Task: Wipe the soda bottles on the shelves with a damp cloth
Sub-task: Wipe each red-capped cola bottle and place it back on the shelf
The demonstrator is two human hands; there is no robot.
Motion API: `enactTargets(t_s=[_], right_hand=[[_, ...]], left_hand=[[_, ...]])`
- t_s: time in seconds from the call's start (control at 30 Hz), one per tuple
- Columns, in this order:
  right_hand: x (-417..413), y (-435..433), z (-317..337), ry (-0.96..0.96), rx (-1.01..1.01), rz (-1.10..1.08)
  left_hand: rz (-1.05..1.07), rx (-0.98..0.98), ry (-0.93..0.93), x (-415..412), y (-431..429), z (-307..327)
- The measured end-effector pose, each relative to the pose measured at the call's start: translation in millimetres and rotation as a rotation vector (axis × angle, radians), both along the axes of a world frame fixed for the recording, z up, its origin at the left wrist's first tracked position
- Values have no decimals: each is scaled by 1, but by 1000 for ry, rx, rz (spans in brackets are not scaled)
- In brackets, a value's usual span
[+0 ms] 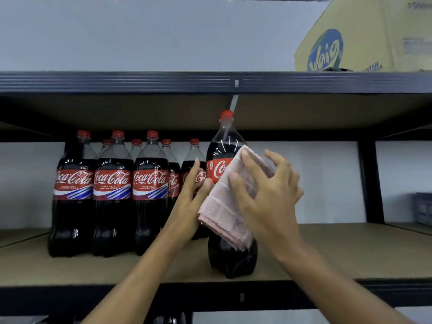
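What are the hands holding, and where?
The left hand grips the front bottle at its label; the right hand holds the pink cloth by its top, against it.

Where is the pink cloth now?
In the head view, right of centre: the folded pink cloth is held against the front red-capped cola bottle by the right hand.
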State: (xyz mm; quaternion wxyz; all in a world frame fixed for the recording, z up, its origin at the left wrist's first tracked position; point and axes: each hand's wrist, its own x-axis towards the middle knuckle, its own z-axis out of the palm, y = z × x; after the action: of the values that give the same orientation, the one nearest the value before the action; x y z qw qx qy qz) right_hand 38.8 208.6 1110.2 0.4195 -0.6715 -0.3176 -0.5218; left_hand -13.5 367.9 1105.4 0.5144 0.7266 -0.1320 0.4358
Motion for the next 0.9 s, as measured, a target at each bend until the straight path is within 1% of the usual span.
enactTargets(t_s=[0.07,0.17,0.3,0.4,0.47,0.5,0.57,0.63,0.7,0.77,0.83,0.9], right_hand=[[-3,4,-10,16,-9,-25],[-7,8,-12,106,-56,94],[-5,20,-3,186,-130,158],[6,25,22,116,-73,249],[9,21,35,96,-15,300],[9,18,34,67,-13,264],[4,10,23,14,-75,111],[-2,2,5,36,-154,32],[-6,-2,-8,80,-175,73],[-5,2,-5,58,-158,180],[0,10,11,3,-118,264],[5,14,37,-28,-87,277]], left_hand=[[-3,-5,-5,4,-4,8],[-48,-16,-35,13,-7,13],[-82,-22,-86,19,-12,9],[-110,-47,-99,17,-19,7],[-88,-33,-100,16,-22,6],[-68,-16,-103,15,-22,6],[-29,8,-104,14,-19,7],[-25,-8,-105,13,-21,9],[-33,-2,-104,11,-24,9],[-32,-5,-107,11,-27,9],[-35,-22,-112,10,-32,9],[-40,-59,-128,13,-36,9]])
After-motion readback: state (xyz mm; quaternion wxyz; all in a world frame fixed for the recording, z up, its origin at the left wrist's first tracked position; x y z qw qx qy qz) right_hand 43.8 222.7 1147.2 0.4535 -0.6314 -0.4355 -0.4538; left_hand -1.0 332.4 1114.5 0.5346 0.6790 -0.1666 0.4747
